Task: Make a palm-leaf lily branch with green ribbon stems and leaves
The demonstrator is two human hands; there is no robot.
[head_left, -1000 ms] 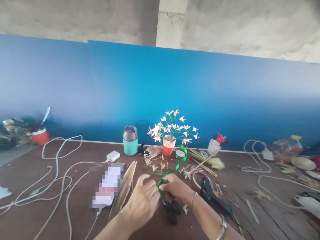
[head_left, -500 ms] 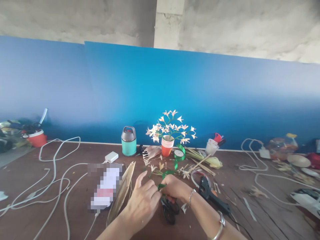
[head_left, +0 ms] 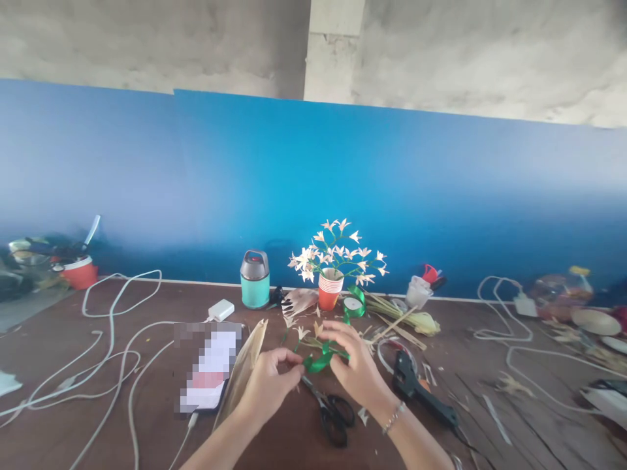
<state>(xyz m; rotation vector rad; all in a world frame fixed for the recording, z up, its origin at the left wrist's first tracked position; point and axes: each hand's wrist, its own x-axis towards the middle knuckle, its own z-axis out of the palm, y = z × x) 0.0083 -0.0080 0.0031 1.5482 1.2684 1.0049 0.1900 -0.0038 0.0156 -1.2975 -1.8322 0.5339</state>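
My left hand [head_left: 274, 384] is closed, thumb and forefinger pinched on one end of a shiny green ribbon [head_left: 319, 363]. Opposite it, my right hand [head_left: 356, 360] has its thumb and curved fingers apart, and the ribbon crosses the gap between them. Black-handled scissors [head_left: 333, 416] lie on the table below the hands, blades pointing up toward the ribbon. Just beyond the fingers are loose pale flowers [head_left: 301, 333] on thin stems. A ribbon spool [head_left: 353, 305] sits farther back, with green ribbon trailing toward my right hand.
Pale flowers [head_left: 337, 251] stand in stacked paper cups [head_left: 330, 290]. A teal flask [head_left: 255, 287], a phone [head_left: 210, 369] and dried husk [head_left: 245, 365] are left. A black glue gun [head_left: 424, 391], straw-like stalks [head_left: 404, 313] and a white cup [head_left: 418, 292] are right. White cables [head_left: 110, 326] cross the table.
My hands have drawn apart, exposing more green ribbon and the scissors. The right hand's fingers have spread and moved up; the left now pinches the ribbon. The view has shifted slightly.
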